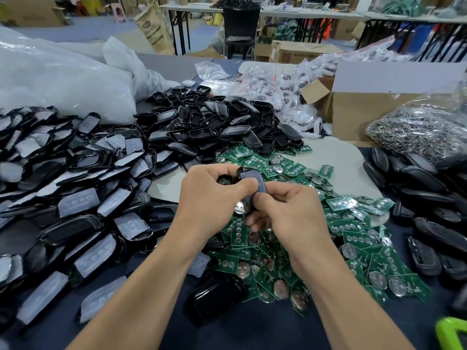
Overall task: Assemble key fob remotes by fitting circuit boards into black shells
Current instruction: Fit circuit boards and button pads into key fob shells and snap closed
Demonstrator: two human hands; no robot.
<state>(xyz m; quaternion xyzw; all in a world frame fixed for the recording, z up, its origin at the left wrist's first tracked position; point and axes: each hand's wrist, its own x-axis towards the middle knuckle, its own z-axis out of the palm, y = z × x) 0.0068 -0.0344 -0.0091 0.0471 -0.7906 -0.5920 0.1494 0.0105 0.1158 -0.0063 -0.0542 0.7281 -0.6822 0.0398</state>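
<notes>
Black shell sits between curled fingers; left hand and right hand both grip it.

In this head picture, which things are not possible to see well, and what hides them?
1. Head view: what sits inside the black shell. The left hand and right hand gripping it cover most of it.
2. Head view: the green object, cut off by the bottom right corner.
3. Head view: the metal parts in the clear bag, too small to identify.
</notes>
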